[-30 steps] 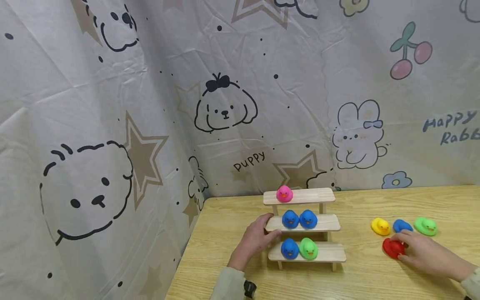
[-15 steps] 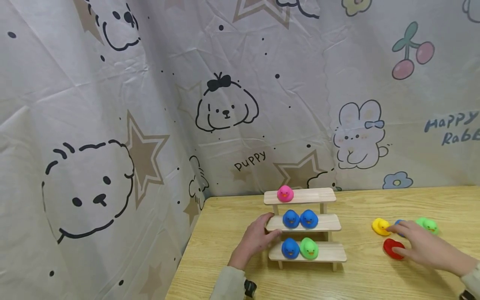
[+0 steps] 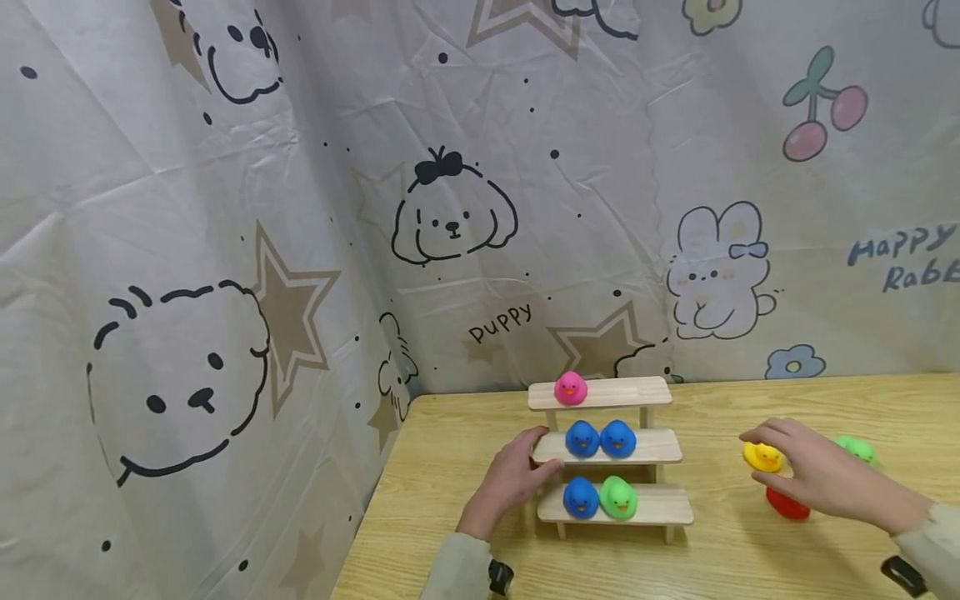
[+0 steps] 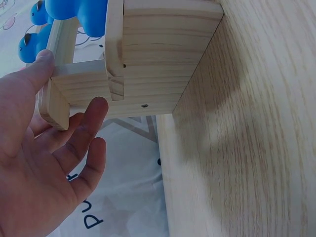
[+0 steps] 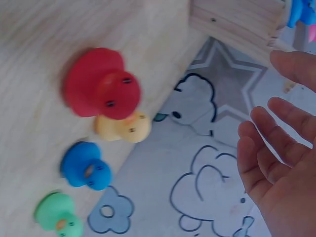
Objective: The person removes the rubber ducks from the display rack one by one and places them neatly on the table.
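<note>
My left hand [image 3: 512, 483] holds the left end of the middle tier of a wooden three-tier display stand [image 3: 660, 446]. In the left wrist view its thumb lies on that board, the fingers behind and below. Over the loose toy ducks at the right hovers my right hand [image 3: 817, 471], thumb and fingers spread, nothing held. Between its fingertips in the head view shows a yellow duck [image 3: 762, 456]. A red duck [image 3: 787, 505] lies just below the hand, and a green duck [image 3: 856, 449] beyond it. The hand mostly hides a blue duck [image 5: 81, 163], plain in the right wrist view.
On the stand, a pink duck [image 3: 571, 388] sits on the top tier. Two blue ducks [image 3: 600, 438] share the middle one. The bottom tier carries a blue duck [image 3: 581, 497] and a green duck [image 3: 618, 497]. A printed curtain [image 3: 480, 208] hangs behind the table [image 3: 735, 558].
My right hand has let go of the red duck, lifted and shifted up and left over the yellow duck. The red duck stays on the table. My left hand keeps its place.
</note>
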Tool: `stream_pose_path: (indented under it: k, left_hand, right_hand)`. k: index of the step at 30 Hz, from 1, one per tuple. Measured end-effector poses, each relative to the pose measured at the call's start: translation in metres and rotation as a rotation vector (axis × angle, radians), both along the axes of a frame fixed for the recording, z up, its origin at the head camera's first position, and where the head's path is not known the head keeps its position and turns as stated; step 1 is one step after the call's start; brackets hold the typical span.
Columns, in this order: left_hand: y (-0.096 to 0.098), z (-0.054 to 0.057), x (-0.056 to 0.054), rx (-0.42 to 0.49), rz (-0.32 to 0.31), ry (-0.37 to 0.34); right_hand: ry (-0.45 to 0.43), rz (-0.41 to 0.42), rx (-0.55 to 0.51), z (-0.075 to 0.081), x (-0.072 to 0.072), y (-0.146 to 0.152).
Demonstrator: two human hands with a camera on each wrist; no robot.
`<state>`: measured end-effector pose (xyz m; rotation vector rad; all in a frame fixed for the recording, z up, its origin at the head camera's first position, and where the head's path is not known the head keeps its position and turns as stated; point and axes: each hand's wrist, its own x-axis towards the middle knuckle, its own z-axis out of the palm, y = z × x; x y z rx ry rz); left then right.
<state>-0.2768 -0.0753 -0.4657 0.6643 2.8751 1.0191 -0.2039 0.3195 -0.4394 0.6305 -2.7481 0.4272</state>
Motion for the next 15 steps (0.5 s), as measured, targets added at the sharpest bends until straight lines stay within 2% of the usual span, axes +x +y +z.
stream_pose_path:
  k: [11,15]
  left_hand:
    - [0.0,-0.001,0.001,0.005,0.006,-0.016]
    - [0.0,0.0,0.0,0.007,0.001,-0.009]
  right_hand:
    - [0.035,0.046,-0.019,0.02,-0.006,-0.025]
    - [0.084,0.069,-0.02,0.023,-0.009,-0.032]
